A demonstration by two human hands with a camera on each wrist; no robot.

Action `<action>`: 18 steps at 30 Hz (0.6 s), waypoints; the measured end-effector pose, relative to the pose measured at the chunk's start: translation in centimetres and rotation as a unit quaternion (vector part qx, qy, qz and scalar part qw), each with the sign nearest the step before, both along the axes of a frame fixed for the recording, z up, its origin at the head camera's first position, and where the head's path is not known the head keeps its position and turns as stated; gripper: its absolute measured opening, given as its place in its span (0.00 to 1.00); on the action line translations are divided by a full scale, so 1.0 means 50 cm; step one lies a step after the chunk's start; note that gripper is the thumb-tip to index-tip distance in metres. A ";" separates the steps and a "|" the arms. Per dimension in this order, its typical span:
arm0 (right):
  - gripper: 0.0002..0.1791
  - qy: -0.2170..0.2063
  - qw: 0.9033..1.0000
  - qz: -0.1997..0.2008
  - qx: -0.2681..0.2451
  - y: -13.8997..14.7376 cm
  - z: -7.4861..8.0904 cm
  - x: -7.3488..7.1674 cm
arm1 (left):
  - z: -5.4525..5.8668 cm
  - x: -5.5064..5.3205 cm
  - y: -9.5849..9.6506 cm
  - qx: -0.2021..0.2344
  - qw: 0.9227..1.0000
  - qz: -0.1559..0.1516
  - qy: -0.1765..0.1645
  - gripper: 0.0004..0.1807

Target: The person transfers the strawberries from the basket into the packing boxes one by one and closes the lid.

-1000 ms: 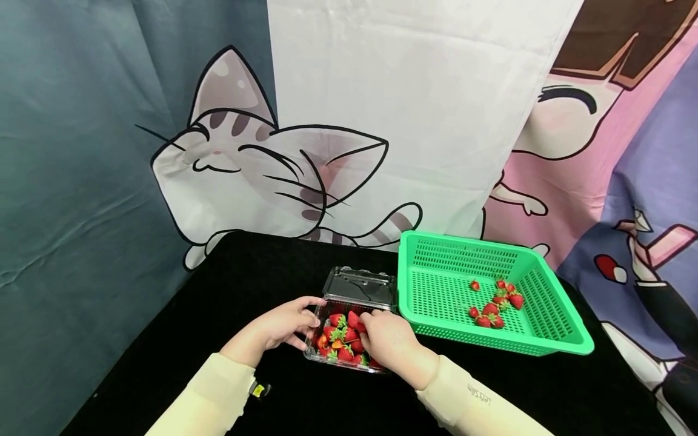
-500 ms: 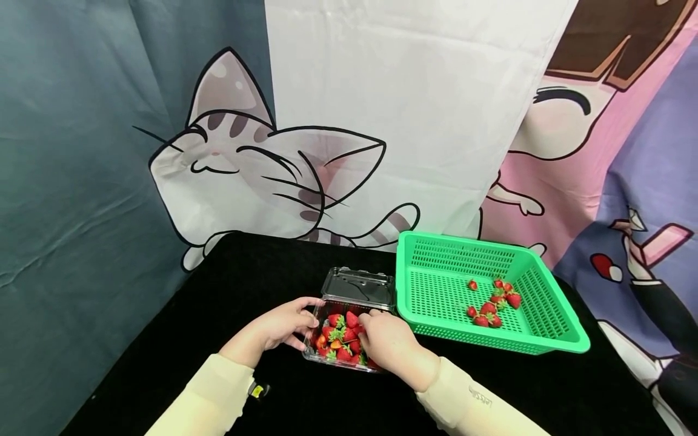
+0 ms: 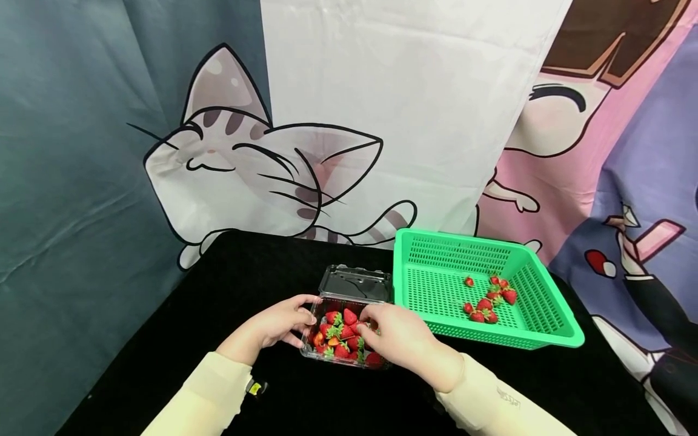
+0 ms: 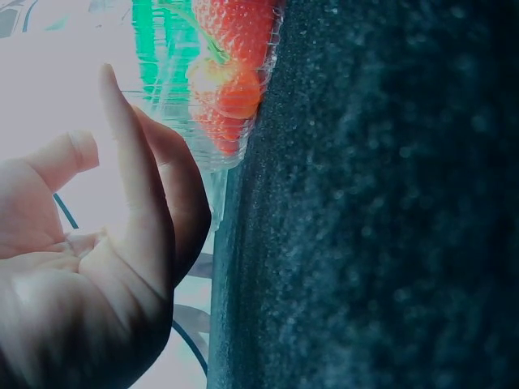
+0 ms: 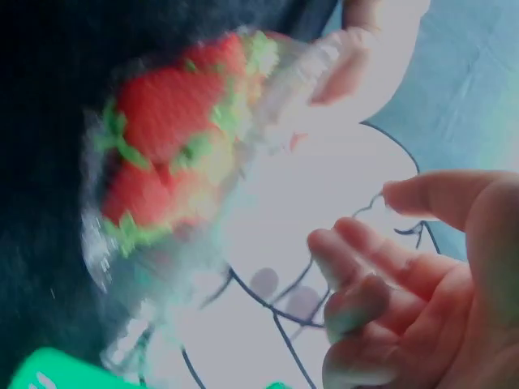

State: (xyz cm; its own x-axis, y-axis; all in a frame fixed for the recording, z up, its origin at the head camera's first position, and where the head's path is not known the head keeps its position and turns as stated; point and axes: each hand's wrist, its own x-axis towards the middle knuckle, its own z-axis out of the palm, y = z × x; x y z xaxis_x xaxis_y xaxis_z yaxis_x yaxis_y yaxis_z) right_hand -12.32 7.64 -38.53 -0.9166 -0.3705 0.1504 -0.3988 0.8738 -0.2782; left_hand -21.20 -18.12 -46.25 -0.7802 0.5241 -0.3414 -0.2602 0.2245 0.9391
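A clear plastic clamshell box (image 3: 305,353) stands on the black cloth, filled with strawberries (image 3: 342,333). My left hand (image 3: 280,322) rests against its left side, with fingers fairly straight in the left wrist view. My right hand (image 3: 400,336) hovers over the box's right part. The right wrist view shows the fingers (image 5: 365,235) loosely bent, with a gap to the thumb and nothing between them. Strawberries (image 5: 166,113) also show, blurred, in that view.
A green plastic basket (image 3: 436,327) stands to the right of the box, with several strawberries (image 3: 484,306) inside. The box's raised clear lid (image 3: 354,283) lies back behind it. A printed curtain (image 3: 327,72) hangs behind the table.
My right hand has drawn slightly up and right from the strawberries, uncovering more of the box's right side. My left hand stays at the box. The head view has shifted slightly.
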 end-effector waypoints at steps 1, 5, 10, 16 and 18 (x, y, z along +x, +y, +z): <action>0.05 -0.002 1.000 -0.005 -0.007 0.007 0.009 -0.001 | 0.000 0.000 0.000 0.000 1.000 0.000 0.000 0.31; 0.05 -0.021 0.998 -0.039 -0.038 0.045 0.047 -0.014 | 0.001 -0.002 0.001 0.000 1.000 0.001 -0.003 0.31; 0.08 -0.047 0.995 -0.066 -0.063 0.113 0.091 -0.042 | 0.003 -0.003 0.001 -0.001 1.000 0.005 0.000 0.31; 0.13 -0.078 0.991 -0.089 -0.068 0.205 0.129 -0.075 | 0.002 -0.002 0.001 -0.002 1.000 0.005 0.001 0.31; 0.14 -0.090 0.990 -0.094 -0.062 0.233 0.139 -0.085 | -0.001 -0.002 0.000 -0.002 1.000 0.004 -0.001 0.31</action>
State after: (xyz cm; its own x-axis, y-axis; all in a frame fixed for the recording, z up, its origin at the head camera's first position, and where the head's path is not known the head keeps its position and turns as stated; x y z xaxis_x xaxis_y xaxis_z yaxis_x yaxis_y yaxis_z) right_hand -16.57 19.28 -31.56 -0.9835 -0.1807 0.0124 -0.1677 0.8827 -0.4389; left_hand -21.29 -18.13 -46.31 -0.7841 0.5160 -0.3449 -0.2642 0.2254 0.9378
